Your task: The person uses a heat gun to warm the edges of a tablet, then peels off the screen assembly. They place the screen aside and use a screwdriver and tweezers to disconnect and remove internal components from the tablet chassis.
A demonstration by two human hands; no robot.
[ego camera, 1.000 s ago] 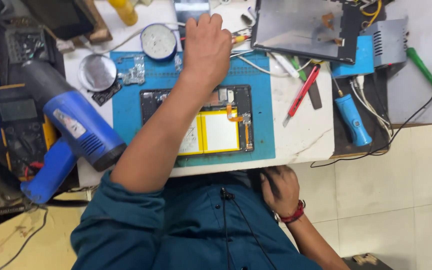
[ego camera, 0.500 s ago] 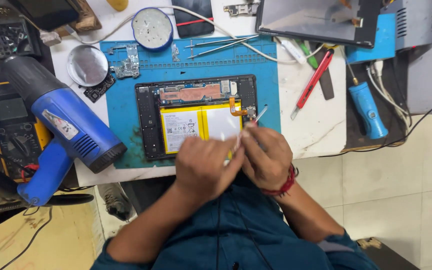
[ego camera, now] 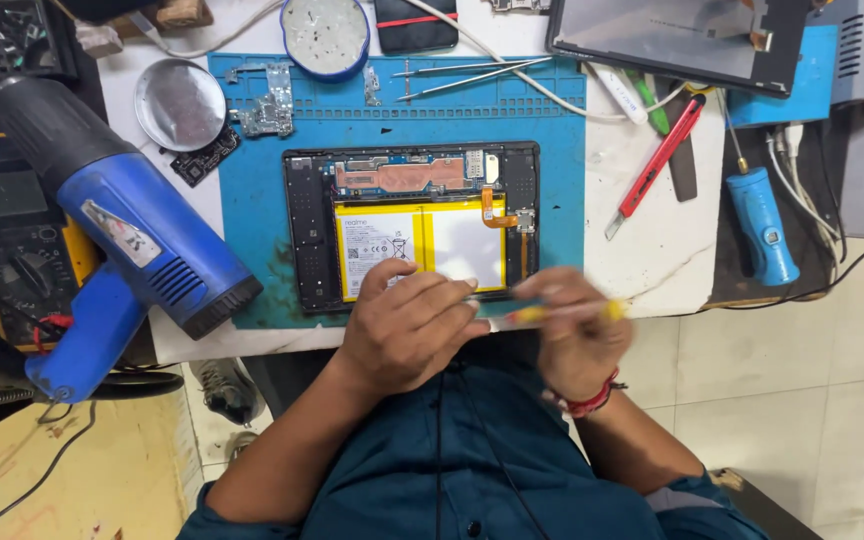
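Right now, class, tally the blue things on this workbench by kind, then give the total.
Blue heat gun: 1
Blue work mat: 1
Blue-handled screwdriver: 1
Blue-rimmed round dish: 1
Blue pad under the detached screen: 1
Total: 5

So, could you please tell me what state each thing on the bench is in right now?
Tablet: back cover off, battery and board exposed.
Yellow-handled tool: held in both hands, blurred.
Left hand: closed around the tool's tip end.
Right hand: gripping the tool's handle.
Heat gun: lying on its side.
Red utility knife: lying flat, untouched.
Blue screwdriver: lying flat, untouched.
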